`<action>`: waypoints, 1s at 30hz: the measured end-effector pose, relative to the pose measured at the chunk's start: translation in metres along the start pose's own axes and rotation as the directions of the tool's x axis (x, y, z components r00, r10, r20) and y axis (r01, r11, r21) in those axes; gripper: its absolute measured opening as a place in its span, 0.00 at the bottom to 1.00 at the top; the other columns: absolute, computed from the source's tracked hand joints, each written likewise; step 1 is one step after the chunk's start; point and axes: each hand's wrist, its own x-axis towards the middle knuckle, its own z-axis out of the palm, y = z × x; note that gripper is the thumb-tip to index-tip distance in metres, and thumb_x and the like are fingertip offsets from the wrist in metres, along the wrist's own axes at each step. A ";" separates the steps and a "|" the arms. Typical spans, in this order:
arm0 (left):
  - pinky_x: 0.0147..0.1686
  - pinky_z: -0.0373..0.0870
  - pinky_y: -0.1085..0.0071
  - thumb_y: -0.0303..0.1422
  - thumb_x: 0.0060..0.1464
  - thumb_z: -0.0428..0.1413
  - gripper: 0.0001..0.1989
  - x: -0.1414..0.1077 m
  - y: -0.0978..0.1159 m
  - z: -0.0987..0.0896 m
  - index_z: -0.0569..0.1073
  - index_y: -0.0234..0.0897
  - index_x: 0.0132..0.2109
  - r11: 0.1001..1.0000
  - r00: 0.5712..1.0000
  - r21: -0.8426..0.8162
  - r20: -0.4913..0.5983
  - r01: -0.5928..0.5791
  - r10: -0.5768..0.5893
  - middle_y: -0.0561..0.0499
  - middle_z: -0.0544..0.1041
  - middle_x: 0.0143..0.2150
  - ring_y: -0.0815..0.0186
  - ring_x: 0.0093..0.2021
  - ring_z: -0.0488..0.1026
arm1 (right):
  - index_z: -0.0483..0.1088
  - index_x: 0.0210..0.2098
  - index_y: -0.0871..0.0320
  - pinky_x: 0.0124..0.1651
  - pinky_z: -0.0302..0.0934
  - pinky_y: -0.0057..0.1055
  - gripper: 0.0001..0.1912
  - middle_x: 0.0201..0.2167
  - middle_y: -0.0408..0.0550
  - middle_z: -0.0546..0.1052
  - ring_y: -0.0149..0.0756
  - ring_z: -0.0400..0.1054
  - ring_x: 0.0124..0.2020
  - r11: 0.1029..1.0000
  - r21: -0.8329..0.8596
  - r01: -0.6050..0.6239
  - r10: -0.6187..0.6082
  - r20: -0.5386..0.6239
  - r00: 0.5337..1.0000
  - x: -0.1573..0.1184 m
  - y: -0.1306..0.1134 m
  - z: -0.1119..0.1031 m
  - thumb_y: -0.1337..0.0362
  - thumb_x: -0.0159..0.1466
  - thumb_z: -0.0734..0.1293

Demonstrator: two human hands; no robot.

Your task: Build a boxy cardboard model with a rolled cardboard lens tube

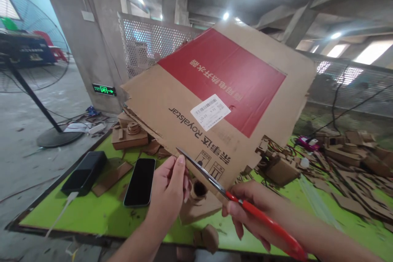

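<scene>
A large brown cardboard sheet point(147, 98) with a red panel, black lettering and a white label is held up, tilted, above the green table. My left hand point(172, 184) pinches its lower edge between thumb and fingers. Red-handled scissors point(215, 182) lie along that same edge, their tip close to my left thumb. My right hand point(258, 213) is closed around the scissors, with the red handles stretching toward the lower right. Behind the hands, a cardboard piece with a round hole point(199, 208) is partly hidden.
On the green table point(101, 217) are a black phone point(139, 182), a dark power bank point(84, 172) with a white cable, and cardboard scraps point(350, 196) heaped at the right. A fan stand point(58, 136) stands on the floor at left.
</scene>
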 end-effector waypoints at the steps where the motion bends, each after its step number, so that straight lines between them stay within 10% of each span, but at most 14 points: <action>1: 0.13 0.57 0.82 0.64 0.55 0.67 0.34 -0.001 0.000 0.001 0.66 0.39 0.27 1.000 1.000 0.001 0.001 0.007 -0.007 0.61 0.63 0.17 0.76 0.15 0.59 | 0.77 0.48 0.58 0.25 0.62 0.26 0.34 0.34 0.47 0.80 0.28 0.64 0.23 0.999 -0.042 0.018 -0.018 0.006 1.000 -0.005 -0.003 -0.003 0.31 0.73 0.64; 7: 0.12 0.56 0.80 0.68 0.51 0.66 0.36 -0.012 0.002 0.006 0.66 0.40 0.26 0.998 0.997 0.039 0.065 0.039 -0.041 0.60 0.61 0.16 0.75 0.14 0.57 | 0.75 0.41 0.55 0.34 0.67 0.29 0.28 0.36 0.46 0.80 0.34 0.69 0.32 0.953 -0.286 0.099 -0.115 -0.041 0.992 -0.016 -0.030 -0.005 0.36 0.76 0.63; 15: 0.13 0.58 0.79 0.64 0.56 0.66 0.34 -0.010 0.011 -0.002 0.67 0.39 0.25 0.998 0.995 0.060 0.097 0.012 -0.018 0.57 0.65 0.16 0.73 0.13 0.62 | 0.71 0.36 0.56 0.25 0.62 0.25 0.29 0.30 0.43 0.76 0.30 0.67 0.25 0.961 -0.180 0.210 -0.212 0.005 0.977 0.001 -0.034 0.000 0.36 0.75 0.65; 30: 0.14 0.60 0.77 0.62 0.61 0.63 0.31 0.002 0.002 -0.003 0.67 0.41 0.28 0.988 0.985 0.094 -0.112 -0.119 0.130 0.57 0.67 0.19 0.72 0.17 0.63 | 0.69 0.39 0.52 0.33 0.65 0.33 0.34 0.32 0.47 0.77 0.39 0.72 0.33 0.861 -0.505 0.060 -0.057 0.021 0.998 -0.010 -0.042 -0.010 0.30 0.75 0.53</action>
